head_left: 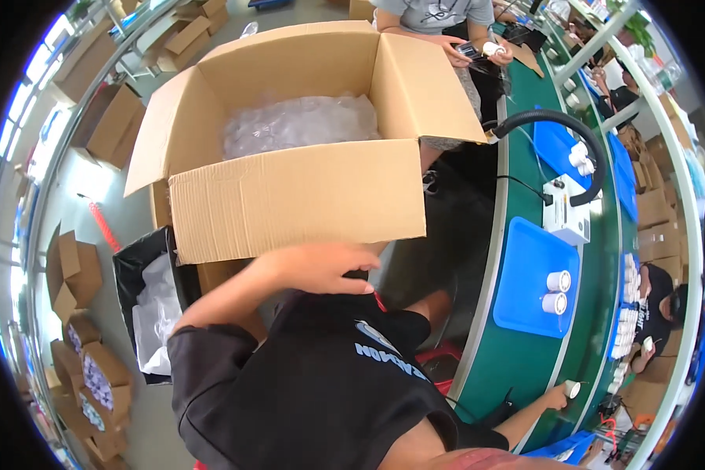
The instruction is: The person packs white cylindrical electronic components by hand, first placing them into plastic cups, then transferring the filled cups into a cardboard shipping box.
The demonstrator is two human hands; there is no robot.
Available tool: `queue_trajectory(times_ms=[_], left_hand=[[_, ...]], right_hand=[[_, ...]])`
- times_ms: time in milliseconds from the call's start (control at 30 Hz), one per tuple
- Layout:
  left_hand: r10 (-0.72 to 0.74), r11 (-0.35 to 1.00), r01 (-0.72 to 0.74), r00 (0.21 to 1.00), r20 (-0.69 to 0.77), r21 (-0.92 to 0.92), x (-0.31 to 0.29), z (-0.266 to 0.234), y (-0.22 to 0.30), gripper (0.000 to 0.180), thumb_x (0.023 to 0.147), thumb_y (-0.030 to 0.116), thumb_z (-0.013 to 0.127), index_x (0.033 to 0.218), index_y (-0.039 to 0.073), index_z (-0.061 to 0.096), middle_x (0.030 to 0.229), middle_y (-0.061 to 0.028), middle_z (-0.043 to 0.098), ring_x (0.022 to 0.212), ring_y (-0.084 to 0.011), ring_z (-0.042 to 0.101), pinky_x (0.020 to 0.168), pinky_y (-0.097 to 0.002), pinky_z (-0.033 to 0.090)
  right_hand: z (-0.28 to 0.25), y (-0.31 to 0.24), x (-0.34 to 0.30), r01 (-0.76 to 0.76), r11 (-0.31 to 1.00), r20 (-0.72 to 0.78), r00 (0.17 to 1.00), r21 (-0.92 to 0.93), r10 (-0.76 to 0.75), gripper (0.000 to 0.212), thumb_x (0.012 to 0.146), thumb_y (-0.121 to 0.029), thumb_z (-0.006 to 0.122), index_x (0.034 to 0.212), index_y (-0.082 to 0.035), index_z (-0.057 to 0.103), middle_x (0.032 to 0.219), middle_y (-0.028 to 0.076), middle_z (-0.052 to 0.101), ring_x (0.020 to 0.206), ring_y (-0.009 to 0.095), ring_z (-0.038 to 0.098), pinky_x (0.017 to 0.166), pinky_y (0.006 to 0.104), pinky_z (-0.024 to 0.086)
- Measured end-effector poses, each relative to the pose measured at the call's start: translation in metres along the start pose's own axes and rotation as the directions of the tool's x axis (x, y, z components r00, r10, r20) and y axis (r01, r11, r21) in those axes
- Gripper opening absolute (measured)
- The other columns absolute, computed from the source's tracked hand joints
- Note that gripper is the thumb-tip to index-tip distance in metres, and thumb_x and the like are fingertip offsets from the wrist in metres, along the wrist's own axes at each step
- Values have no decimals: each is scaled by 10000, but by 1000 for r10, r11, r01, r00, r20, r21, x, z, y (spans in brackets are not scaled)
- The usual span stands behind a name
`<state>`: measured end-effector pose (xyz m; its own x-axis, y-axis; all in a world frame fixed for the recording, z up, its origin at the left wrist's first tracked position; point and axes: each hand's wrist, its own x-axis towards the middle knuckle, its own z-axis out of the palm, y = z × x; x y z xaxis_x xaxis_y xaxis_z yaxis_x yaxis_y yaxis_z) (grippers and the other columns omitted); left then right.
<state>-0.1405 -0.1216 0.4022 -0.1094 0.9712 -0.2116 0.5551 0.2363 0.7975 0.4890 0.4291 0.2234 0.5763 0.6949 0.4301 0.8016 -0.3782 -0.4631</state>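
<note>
The right hand's (pixel 554 397) fingers pinch a white cylinder (pixel 573 389) over the green worktop (pixel 484 368), axis roughly sideways; the left hand (pixel 315 267), fingers loosely parted, is well apart, by the carton flap (pixel 298 200).

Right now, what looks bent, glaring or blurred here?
Head view: the long green workbench curves near the rim; bright window panes at far left wash out white; the glossy grey floor shows glare; the bare left hand looks slightly soft.

Red coil (pixel 103 227) near small brown carton (pixel 81 265)
</note>
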Motion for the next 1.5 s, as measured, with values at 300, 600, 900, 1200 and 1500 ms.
queue_trajectory(times_ms=[300,600,900,1200,1500], left_hand=[[-149,911,360,743,-653,202,36,-213,-182,305,907,265,601,1032,-8,654,996,-183,698,914,-312,671,816,-381,508],[-380,436,542,835,-399,719,109,-239,-414,841,851,403,688,1458,-27,294,1504,-251,303,1367,-394,341,1116,-437,337],[-145,588,580,761,-632,564,132,-213,-366,671,714,243,840,1192,-40,462,1186,-289,493,1124,-438,496,944,-491,438],[-324,563,695,683,-655,446,130,-220,-369,846,709,249,829,1349,-67,374,1244,-296,568,1195,-469,499,1026,-501,407],[-179,669,514,813,-555,537,105,-250,-387,726,659,220,848,1243,-35,499,1219,-275,575,1091,-442,570,956,-472,465]], right_hand=[[-54,-41,-41,300,946,100,945,122,-313,626,845,-364,653,1255,95,536,1247,266,575,1084,379,603,947,461,475],[-89,-211,-223,586,669,161,685,457,-711,570,860,-211,673,1332,37,471,1310,245,512,1238,391,470,1051,433,371],[-100,-213,-221,541,831,105,826,128,-554,731,782,-309,746,1378,-18,438,1379,209,446,1204,427,465,1033,494,402],[-71,-232,-221,439,759,164,805,481,-570,577,811,-282,722,1295,-26,542,1220,189,549,1107,383,548,972,416,442],[-146,-274,-258,-223,348,360,842,911,-403,494,843,-202,701,1256,-3,516,1167,140,573,1071,235,590,881,348,497]])
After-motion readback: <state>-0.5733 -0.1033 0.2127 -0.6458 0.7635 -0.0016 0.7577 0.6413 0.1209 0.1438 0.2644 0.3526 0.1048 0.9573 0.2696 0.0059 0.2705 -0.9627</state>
